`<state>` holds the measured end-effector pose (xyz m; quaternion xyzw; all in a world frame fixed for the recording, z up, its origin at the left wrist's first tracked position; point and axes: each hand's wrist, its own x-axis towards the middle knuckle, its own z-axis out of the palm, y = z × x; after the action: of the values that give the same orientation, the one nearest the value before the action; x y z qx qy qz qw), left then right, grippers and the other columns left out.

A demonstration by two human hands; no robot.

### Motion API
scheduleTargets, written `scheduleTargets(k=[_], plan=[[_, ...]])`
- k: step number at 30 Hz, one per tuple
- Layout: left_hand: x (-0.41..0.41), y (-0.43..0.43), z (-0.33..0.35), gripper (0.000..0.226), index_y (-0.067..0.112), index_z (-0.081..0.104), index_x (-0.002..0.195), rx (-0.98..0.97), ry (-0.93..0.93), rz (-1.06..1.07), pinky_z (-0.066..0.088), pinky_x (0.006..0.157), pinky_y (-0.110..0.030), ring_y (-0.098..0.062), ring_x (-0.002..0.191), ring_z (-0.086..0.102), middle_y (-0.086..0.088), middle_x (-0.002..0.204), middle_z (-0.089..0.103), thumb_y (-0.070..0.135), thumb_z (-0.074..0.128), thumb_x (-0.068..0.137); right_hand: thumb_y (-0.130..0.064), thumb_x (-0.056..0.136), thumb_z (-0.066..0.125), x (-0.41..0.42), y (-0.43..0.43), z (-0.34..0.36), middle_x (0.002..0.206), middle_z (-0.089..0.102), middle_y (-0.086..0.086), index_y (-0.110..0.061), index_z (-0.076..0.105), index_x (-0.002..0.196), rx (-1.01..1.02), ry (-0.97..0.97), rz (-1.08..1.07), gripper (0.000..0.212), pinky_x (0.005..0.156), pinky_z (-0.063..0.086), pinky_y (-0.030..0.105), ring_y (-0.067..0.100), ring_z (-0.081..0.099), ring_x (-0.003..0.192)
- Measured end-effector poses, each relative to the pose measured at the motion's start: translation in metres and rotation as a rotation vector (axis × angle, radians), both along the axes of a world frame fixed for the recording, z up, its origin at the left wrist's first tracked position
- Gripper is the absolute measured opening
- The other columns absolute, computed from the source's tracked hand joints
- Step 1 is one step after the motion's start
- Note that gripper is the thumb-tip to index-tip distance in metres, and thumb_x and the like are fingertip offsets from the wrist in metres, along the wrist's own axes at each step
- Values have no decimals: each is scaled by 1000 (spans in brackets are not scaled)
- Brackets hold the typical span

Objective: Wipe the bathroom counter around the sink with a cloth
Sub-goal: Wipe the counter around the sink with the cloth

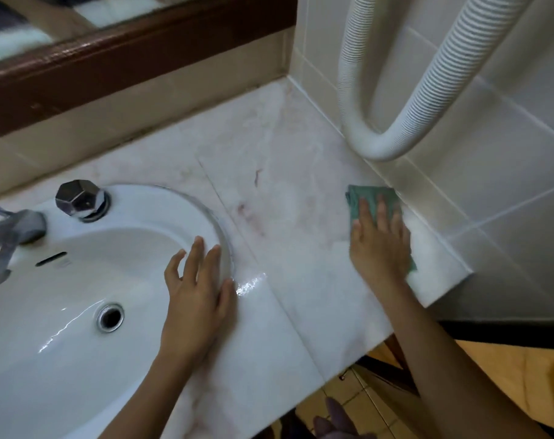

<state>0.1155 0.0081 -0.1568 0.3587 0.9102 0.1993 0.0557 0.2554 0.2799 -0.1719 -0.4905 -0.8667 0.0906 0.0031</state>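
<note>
While pressing the green cloth (369,194) flat under the spread fingers of the right hand (380,248), wipes the far right end of the counter (288,172), just beside the tiled wall (506,185). Braces with the left hand (196,296), fingers spread and loose, on the rim of the sink (180,201). Seems mid-wipe, with the reddish streaks (250,217) between sink and cloth likely next: calls for a firm pull leftward, passing below the hanging hose (345,74).

Sink (79,280) left in counter (285,191); cloth (369,198) right, against wall; hose (396,128) above.
</note>
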Motion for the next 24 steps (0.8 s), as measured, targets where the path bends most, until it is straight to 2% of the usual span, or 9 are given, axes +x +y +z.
scheduleTargets(k=[2, 5, 8, 10, 13, 16, 18, 20, 24], plan=[[1, 0, 2, 58, 13, 43, 142, 4, -26, 9, 34, 107, -51, -41, 138, 21, -9, 158, 27, 39, 45, 90, -38, 97, 20, -36, -7, 2, 161, 16, 5, -25, 20, 152, -33, 33, -58, 57, 113, 20, 45, 32, 10, 147], [1, -1, 2, 58, 16, 42, 143, 25, -40, 19, 33, 109, -48, -36, 138, 20, -4, 158, 26, 40, 46, 90, -36, 92, 23, -58, -72, -2, 158, 25, 8, -22, 30, 149, -33, 72, 126, 59, 109, 27, 50, 36, 21, 144], [2, -1, 5, 54, 20, 43, 142, 51, -55, 36, 29, 110, -40, -31, 139, 21, 1, 159, 25, 34, 57, 92, -40, 97, 26, -6, -151, 3, 159, 23, 3, -27, 26, 150, -58, 61, 449, 55, 112, 26, 47, 30, 16, 147], [3, -1, 7, 56, 21, 45, 142, 62, -62, 57, 25, 109, -32, -28, 139, 22, 4, 159, 26, 30, 62, 90, -45, 100, 19, 44, -156, 5, 160, 16, -2, -33, 17, 152, -66, 45, 565, 54, 113, 21, 45, 25, 10, 148], [4, 1, 9, 57, 26, 43, 142, 55, -83, 81, 23, 106, -26, -24, 139, 22, 10, 159, 24, 32, 62, 89, -49, 98, 11, 82, -99, 5, 160, 16, -5, -36, 14, 152, -32, -40, 392, 55, 113, 27, 48, 23, 12, 148], [3, 1, 8, 56, 26, 44, 141, 44, -64, 80, 25, 108, -29, -25, 138, 23, 9, 159, 25, 34, 61, 88, -50, 93, 1, 44, -50, 3, 162, 5, -2, -33, 6, 153, -67, -52, 154, 62, 117, 17, 46, 24, 2, 148], [4, 0, 10, 52, 27, 48, 137, 82, -94, 107, 24, 108, -26, -21, 139, 25, 10, 157, 26, 33, 62, 88, -45, 96, 7, 5, -55, 1, 162, 3, 1, -29, 5, 153, -72, -23, 55, 59, 117, 13, 45, 26, -2, 148], [8, -1, 14, 39, 28, 58, 125, 189, -115, 171, 30, 103, -23, -12, 135, 34, 11, 153, 31, 28, 62, 87, -41, 99, 17, -25, -85, -2, 162, 5, 3, -27, 8, 153, -82, 12, 110, 57, 116, 11, 46, 29, -1, 148], [20, -23, 22, 27, 19, 67, 111, 310, -78, 252, 37, 89, -19, -1, 120, 45, 5, 141, 43, 14, 64, 86, -42, 98, 20, -5, -185, -1, 162, 9, 3, -25, 14, 153, -90, 35, 500, 58, 117, 15, 48, 30, 3, 148]])
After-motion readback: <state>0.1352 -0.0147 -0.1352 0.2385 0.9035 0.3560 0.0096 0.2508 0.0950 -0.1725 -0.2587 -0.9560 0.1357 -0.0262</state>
